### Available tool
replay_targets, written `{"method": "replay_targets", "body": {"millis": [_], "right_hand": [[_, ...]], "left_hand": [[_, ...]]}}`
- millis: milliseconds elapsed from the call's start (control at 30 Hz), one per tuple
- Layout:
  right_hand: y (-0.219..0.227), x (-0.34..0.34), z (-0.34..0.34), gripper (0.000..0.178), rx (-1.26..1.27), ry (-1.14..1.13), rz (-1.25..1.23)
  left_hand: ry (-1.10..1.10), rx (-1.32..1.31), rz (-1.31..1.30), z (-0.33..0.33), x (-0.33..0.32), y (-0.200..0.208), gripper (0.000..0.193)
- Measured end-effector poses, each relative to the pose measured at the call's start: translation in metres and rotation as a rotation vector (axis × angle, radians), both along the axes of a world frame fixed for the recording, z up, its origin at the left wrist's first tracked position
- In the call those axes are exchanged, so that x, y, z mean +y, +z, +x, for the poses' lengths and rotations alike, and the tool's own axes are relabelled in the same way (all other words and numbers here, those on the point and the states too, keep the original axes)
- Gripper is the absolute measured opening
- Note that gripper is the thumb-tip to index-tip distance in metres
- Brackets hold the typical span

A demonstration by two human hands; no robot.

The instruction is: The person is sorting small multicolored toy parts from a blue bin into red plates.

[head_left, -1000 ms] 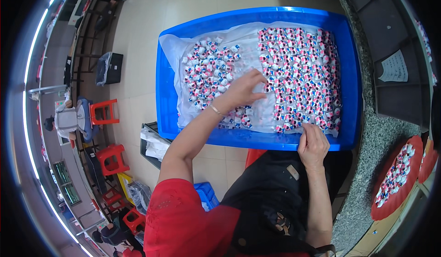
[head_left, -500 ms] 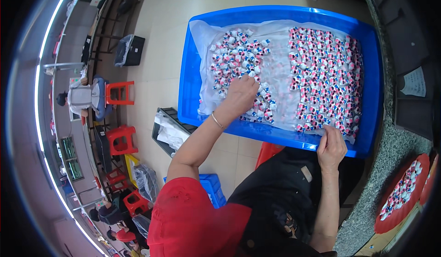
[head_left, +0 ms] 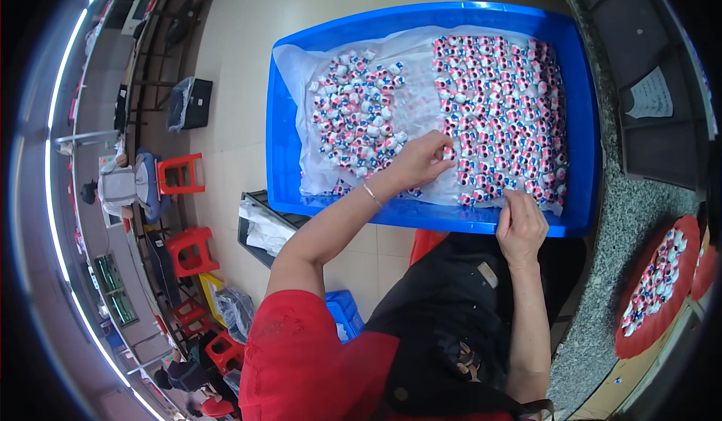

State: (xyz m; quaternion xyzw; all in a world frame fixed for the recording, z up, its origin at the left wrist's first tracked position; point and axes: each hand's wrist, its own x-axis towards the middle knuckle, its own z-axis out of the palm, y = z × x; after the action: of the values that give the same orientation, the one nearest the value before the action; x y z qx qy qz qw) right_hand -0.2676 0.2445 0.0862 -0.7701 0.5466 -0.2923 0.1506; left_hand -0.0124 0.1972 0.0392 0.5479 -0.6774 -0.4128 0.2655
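A blue plastic tub [head_left: 282,158] lined with a white sheet [head_left: 425,113] lies in front of me. Its right half carries tight rows of small white, pink and blue figurines [head_left: 496,105] with dark round spots. Looser figurines [head_left: 353,109] lie scattered at the left. Between the two groups, my left hand [head_left: 420,159] pinches one figurine [head_left: 449,152] beside the left edge of the rows. My right hand [head_left: 522,229] bends over the tub's near rim, fingertips closed at the front row; whatever they hold is hidden.
A stone counter edge [head_left: 602,271] runs along the right, with a red dish [head_left: 681,271] of similar pieces. Left of the tub are a dark crate [head_left: 267,233] with white sheeting, red stools [head_left: 180,173], a black bin [head_left: 192,105] and a seated person [head_left: 135,184].
My left hand has moved right, from the scattered figurines to the edge of the rows, now with a figurine between its fingertips. My right hand stays at the near rim. The whole view has shifted slightly.
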Motion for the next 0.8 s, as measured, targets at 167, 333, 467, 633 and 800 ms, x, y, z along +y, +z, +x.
{"method": "replay_targets", "body": {"millis": [167,333,467,633,800], "right_hand": [[0.002,-0.001,0.001,0.015,-0.003,0.008,-0.003],[-0.001,0.001,-0.002,0.015,0.026,0.008,0.008],[-0.005,0.002,-0.004,0.018,0.054,0.003,0.001],[0.000,0.000,-0.001,0.017,0.038,-0.010,0.009],[-0.002,0.001,-0.001,0.016,0.026,-0.015,-0.005]], "left_hand": [[-0.132,-0.251,-0.340,0.006,-0.015,-0.018,0.036],[-0.125,-0.217,-0.268,0.009,-0.013,-0.003,0.040],[0.015,-0.395,-0.389,0.058,-0.011,0.025,0.025],[0.066,-0.735,-0.282,0.108,0.002,0.030,0.023],[0.055,-0.775,-0.312,0.107,-0.001,0.026,0.018]]}}
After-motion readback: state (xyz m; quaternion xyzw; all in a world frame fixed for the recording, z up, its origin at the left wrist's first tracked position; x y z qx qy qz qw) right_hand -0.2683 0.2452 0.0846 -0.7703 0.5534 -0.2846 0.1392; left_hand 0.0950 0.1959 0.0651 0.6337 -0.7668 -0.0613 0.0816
